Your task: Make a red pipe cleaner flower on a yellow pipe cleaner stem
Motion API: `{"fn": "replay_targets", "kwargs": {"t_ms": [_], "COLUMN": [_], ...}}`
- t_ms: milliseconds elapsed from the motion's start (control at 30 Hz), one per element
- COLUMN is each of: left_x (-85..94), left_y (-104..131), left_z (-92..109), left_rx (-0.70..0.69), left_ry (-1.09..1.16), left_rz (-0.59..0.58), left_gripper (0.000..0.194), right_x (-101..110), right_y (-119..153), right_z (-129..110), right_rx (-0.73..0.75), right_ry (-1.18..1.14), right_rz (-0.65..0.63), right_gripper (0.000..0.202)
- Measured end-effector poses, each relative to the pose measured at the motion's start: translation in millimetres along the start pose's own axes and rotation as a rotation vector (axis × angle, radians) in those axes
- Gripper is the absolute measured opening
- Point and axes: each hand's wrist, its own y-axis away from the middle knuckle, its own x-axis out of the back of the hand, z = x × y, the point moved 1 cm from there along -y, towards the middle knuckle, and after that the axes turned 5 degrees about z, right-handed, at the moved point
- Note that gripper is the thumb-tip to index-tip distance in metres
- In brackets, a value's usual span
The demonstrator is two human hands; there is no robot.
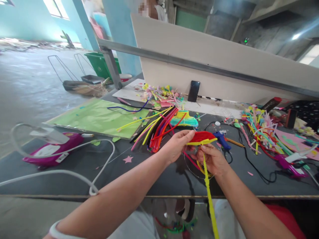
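My left hand [179,143] is closed on the left end of a red piece [203,135] with a yellow edge. Close beside it, my right hand [211,158] pinches the yellow strip at the lower edge of that piece. A long yellow strip [208,192] hangs from the right fingers past the table's front edge. Behind the left hand lies a bundle of red, black, yellow and pink pipe cleaners [159,132]. A cyan and yellow fuzzy piece [184,119] rests just behind the hands. The blue glue gun [222,139] lies right of the red piece.
Purple power strips [53,149] with white cables sit at the left and right. A green sheet [99,116] covers the back left. A phone [193,91] leans on the white board [211,56]. Colourful pipe-cleaner pieces [260,129] pile up at right. Behind the board, a person is partly visible.
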Motion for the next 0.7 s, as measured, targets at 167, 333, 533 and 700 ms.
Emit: {"fn": "replay_targets", "kwargs": {"t_ms": [167, 333, 533, 700], "left_x": [8.0, 7.4, 4.4, 7.1], "left_y": [-1.5, -2.7, -3.9, 0.7], "left_z": [5.8, -2.4, -9.8, -2.7], "left_rx": [-0.309, -0.367, -0.268, -0.181], "left_ry": [-0.272, -0.487, -0.434, -0.364], "left_rz": [0.226, 0.188, 0.062, 0.047], "left_gripper": [0.027, 0.032, 0.031, 0.028], "right_x": [6.8, 7.9, 5.8, 10.3], "right_y": [4.1, 5.8, 6.2, 6.8], "right_z": [-10.5, -12.1, -8.3, -11.5], "right_rx": [0.146, 0.226, 0.204, 0.206], "right_ry": [0.020, 0.050, 0.097, 0.071], "right_rz": [0.107, 0.096, 0.026, 0.018], "right_gripper": [0.008, 0.009, 0.009, 0.013]}}
